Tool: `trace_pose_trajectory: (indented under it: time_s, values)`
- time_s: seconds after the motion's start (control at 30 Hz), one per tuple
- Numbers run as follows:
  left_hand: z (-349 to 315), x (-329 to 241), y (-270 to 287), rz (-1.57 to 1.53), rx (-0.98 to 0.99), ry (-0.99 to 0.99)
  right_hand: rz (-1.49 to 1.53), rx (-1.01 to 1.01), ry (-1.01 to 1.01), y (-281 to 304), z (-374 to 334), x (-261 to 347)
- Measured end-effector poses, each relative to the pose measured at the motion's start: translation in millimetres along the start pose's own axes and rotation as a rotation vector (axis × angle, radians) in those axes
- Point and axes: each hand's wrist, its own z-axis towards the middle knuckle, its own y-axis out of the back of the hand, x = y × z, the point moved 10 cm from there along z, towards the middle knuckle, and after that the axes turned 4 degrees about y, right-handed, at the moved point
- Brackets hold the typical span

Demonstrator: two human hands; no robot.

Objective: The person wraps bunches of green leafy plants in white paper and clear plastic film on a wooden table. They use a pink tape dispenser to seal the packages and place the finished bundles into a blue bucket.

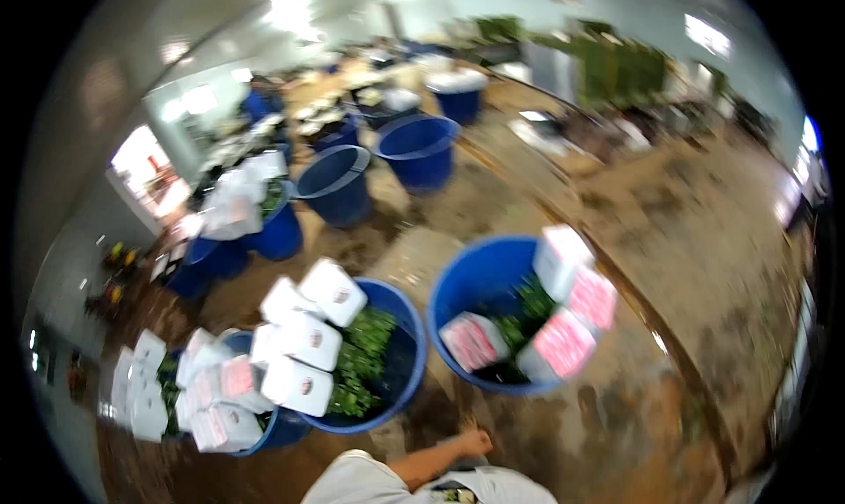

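My left hand (473, 442) is in front of my body at the lower edge, its bare forearm coming out of a white sleeve. The fingers look curled closed; motion blur hides whether anything is in them. My right hand is out of view. Just beyond the hand stands a blue tub (421, 363) with white-wrapped leafy bunches (310, 338) leaning out to its left, green leaves (361, 363) inside. To its right a second blue tub (458, 279) holds several bunches in white and pink wrapping (563, 341). The hand touches neither tub.
More wrapped bunches (220, 398) crowd tubs at the left. Two blue tubs (334, 187) without bunches stand farther off, with filled tubs (242, 205) beside them. A dark groove (669, 341) crosses the wet floor at right. Green stacked material (616, 68) lines the far side.
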Motion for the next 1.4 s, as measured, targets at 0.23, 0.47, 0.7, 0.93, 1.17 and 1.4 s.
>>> trace_pose_trajectory:
  time_s: [0.23, 0.47, 0.7, 0.93, 1.17, 1.4]
  values:
    - [8, 22, 148, -0.256, -0.779, 0.189, 0.075, -0.415, -0.391, 27, 11, -84]
    - [1, 103, 261, -0.208, -1.011, 0.299, -0.006, -0.321, -0.592, -11, 33, -120]
    - [84, 106, 295, 0.373, -0.649, 0.081, 0.093, -0.236, -0.634, -49, 173, -140]
    - [130, 117, 279, 0.707, -0.317, -0.07, 0.169, -0.272, -0.674, -65, 248, -133]
    - [152, 113, 294, 0.734, -0.258, -0.067, 0.011, -0.24, -0.793, -74, 207, -174]
    - [184, 43, 355, 0.545, -0.496, -0.112, 0.101, -0.256, -0.74, -55, 211, -208]
